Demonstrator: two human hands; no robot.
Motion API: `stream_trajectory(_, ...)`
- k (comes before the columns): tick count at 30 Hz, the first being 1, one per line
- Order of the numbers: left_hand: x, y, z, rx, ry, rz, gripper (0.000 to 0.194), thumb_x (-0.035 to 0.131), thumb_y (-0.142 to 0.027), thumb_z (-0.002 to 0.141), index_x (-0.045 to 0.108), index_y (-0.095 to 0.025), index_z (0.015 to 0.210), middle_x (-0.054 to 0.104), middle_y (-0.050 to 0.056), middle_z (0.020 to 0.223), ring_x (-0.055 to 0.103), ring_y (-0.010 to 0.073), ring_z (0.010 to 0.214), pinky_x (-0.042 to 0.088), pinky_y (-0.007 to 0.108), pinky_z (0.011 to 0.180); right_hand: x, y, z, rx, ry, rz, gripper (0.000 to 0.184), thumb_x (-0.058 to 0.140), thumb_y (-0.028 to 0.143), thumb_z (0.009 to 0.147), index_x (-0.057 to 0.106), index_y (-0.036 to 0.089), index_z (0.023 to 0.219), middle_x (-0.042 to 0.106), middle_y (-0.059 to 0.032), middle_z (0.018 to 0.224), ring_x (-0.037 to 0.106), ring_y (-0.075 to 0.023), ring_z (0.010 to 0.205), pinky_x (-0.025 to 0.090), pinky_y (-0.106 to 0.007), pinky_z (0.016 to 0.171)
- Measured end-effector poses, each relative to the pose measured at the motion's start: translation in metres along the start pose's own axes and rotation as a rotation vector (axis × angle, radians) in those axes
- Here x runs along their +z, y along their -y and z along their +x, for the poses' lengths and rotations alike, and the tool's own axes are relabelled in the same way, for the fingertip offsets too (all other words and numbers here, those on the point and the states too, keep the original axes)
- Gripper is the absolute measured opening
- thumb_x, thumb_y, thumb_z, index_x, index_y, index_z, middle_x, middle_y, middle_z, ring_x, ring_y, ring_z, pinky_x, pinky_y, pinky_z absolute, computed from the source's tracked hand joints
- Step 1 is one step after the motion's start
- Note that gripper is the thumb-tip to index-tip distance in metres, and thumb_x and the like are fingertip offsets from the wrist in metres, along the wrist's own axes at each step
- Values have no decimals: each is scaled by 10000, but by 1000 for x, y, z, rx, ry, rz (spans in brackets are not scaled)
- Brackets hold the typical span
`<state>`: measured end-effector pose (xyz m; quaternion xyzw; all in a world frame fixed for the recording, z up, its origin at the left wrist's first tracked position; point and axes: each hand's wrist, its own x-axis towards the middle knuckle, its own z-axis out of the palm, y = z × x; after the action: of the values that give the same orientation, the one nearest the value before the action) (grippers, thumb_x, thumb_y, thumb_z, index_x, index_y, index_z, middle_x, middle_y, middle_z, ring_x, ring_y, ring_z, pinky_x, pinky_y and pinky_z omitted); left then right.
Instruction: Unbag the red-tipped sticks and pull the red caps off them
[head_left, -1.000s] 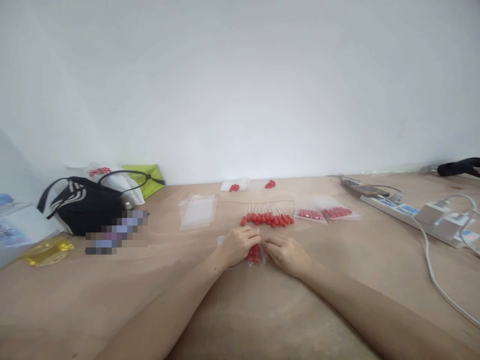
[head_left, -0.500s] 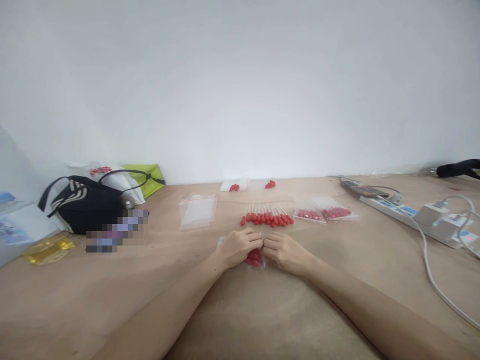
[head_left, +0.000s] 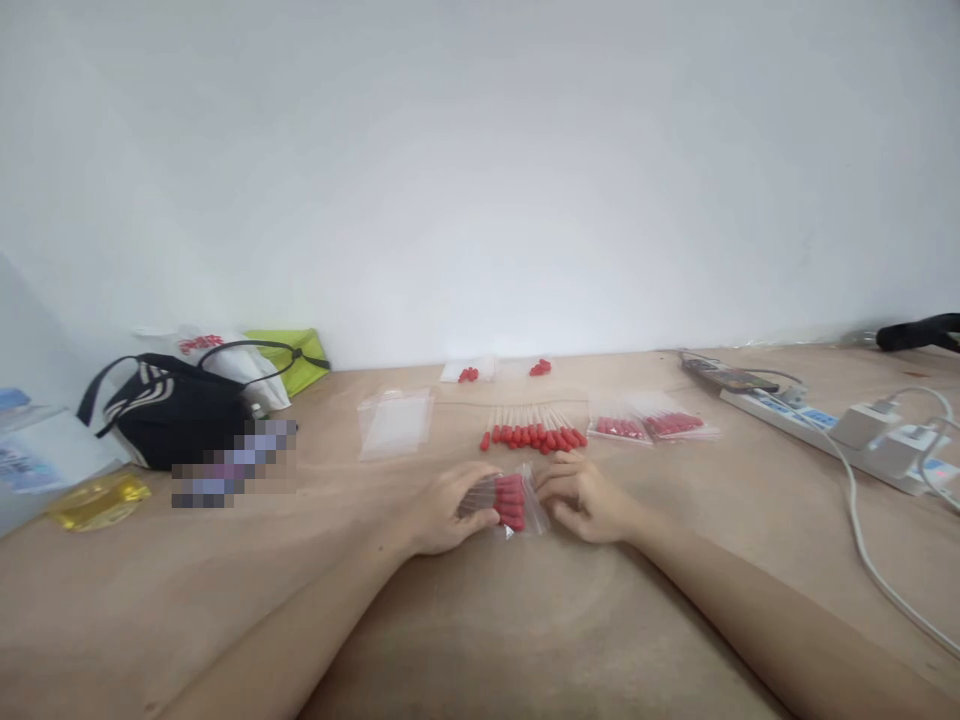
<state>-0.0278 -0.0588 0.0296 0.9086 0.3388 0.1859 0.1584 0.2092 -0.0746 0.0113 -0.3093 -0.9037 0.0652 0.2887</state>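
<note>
Clear bag of red-tipped sticks (head_left: pixel 510 503) lies on counter (head_left: pixel 480 630), between the hands; left grip (head_left: pixel 444 510) closed on its left end; right grip (head_left: pixel 589 500) half-curled at its right edge, whether pinching cannot tell; row of loose sticks (head_left: pixel 536 437) just beyond, blocking straight ahead; filled bags (head_left: pixel 621 430) right of row, flat clear bags (head_left: pixel 395 424) left; power strip (head_left: pixel 791 422) far right.

Red tips (head_left: pixel 510 497) on pale sticks (head_left: pixel 481 494); pale-striped black bag (head_left: pixel 180 425); white power strip (head_left: pixel 808 426); light-brown table (head_left: pixel 525 625)
</note>
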Motion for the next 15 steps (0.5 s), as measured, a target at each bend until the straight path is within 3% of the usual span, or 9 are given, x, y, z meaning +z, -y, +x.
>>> stream_trajectory(4,-1,-1,-13,-35,60,-87,454,490,-321,800,376,-244,1233,495,41,1223,483,201,1072,379,344,911,9,1,4,150,-32,138,299,440,38,657,646,197,804,630,-7,750,519,-131,707,368,-286,739)
stream_trajectory(8,5,3,-10,-39,38,-119,413,466,-286,813,391,-234,1216,514,35,1198,491,187,1056,379,330,908,17,0,9,372,-59,266,215,477,113,697,660,180,788,596,6,626,491,-113,586,370,-225,578)
stream_trajectory(15,11,9,6,29,-40,-112,334,499,-265,791,474,-198,1117,571,38,1085,539,170,961,421,294,841,13,1,10,397,-4,462,216,539,326,743,639,157,831,559,29,619,443,-83,533,344,-195,514)
